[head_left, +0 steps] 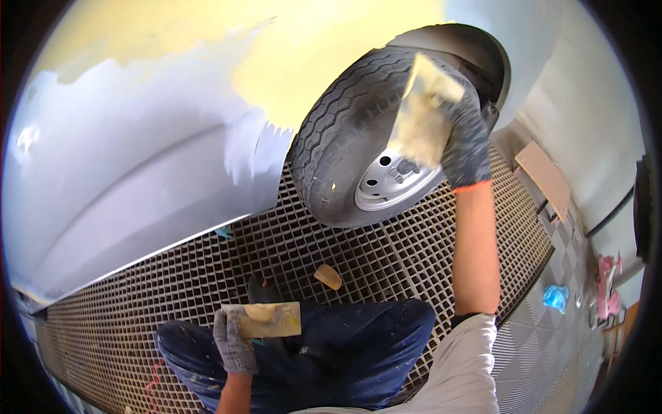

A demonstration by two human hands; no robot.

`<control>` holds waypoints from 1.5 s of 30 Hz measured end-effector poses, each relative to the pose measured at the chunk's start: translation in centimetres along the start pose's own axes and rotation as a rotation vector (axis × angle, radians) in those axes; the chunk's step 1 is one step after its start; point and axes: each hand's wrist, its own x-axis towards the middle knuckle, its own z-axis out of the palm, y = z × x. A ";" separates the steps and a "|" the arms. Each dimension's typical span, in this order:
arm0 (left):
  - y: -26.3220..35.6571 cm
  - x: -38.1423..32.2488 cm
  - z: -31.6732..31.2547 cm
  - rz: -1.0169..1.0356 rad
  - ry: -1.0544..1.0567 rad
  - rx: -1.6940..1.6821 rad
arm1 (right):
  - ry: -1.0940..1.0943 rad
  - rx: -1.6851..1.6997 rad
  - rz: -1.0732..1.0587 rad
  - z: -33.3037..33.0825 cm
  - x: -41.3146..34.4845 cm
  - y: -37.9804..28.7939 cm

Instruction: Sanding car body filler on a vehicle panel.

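Note:
My left hand (232,344), in a grey knit glove, holds a flat rectangular plate (282,320) over my lap. A lump of yellowish body filler (258,313) sits on that plate. My right hand (468,142), in a dark glove with an orange cuff, is raised in front of the wheel. It grips a filler spreader (419,127) smeared with yellow filler; the hand is slightly blurred. To the left, a silver-grey vehicle body panel (139,124) bears broad yellow filler patches (320,57) reaching to the wheel arch. The tyre (331,171) stands partly behind the spreader.
Below me is a metal floor grating (388,259). A small tan block (328,277) lies on it near my knees. To the right are a brown board (543,176), a blue plastic bag (555,297) and a pink object (609,290). A teal scrap (224,232) lies under the panel's edge.

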 end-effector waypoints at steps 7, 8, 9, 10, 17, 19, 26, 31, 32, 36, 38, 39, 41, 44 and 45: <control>0.1 -0.7 2.2 -0.025 0.030 -0.145 | 0.115 -1.282 -1.281 6.5 0.9 5.9; 0.4 -0.9 2.2 -0.072 0.015 -0.187 | 0.166 -1.309 -1.336 7.0 1.5 6.2; 0.5 -1.1 2.2 -0.086 0.060 -0.129 | 0.206 -1.326 -1.366 7.2 2.0 6.4; 0.6 -1.2 2.0 -0.074 0.079 -0.117 | 0.245 -1.342 -1.397 7.5 2.7 6.5; 0.7 -0.3 0.2 -0.015 0.023 -0.078 | 0.222 -0.688 -1.067 7.8 1.4 4.2; 0.7 -0.1 0.3 0.024 0.048 0.024 | 0.033 0.174 -0.308 7.0 -1.5 4.0; 2.8 0.8 2.2 0.873 0.003 1.044 | -0.118 0.149 0.043 7.4 -9.7 9.1; 4.5 0.0 3.6 0.820 0.039 0.978 | -0.392 -0.240 -0.070 8.9 -16.2 12.4; 5.0 0.3 3.6 0.736 0.030 0.864 | -0.490 0.049 0.044 9.1 -16.8 12.6; 6.5 -0.6 4.3 0.301 0.046 0.140 | -0.898 -0.929 -0.235 8.8 -18.1 12.0; 7.4 -0.3 3.5 0.318 0.051 0.298 | -0.963 -1.109 -0.228 8.6 -18.3 11.4; 7.7 -0.1 3.0 0.371 0.039 0.358 | -1.019 -1.222 -0.219 8.5 -18.4 11.0; 8.8 0.6 0.8 0.928 0.174 1.119 | -1.104 -1.355 -0.052 8.4 -18.3 10.5; 8.4 0.6 0.8 0.390 0.092 0.272 | -0.705 -1.055 0.082 8.6 -18.2 9.7; 8.2 0.4 0.8 0.475 0.053 0.395 | -0.501 -0.861 0.249 8.8 -18.3 9.5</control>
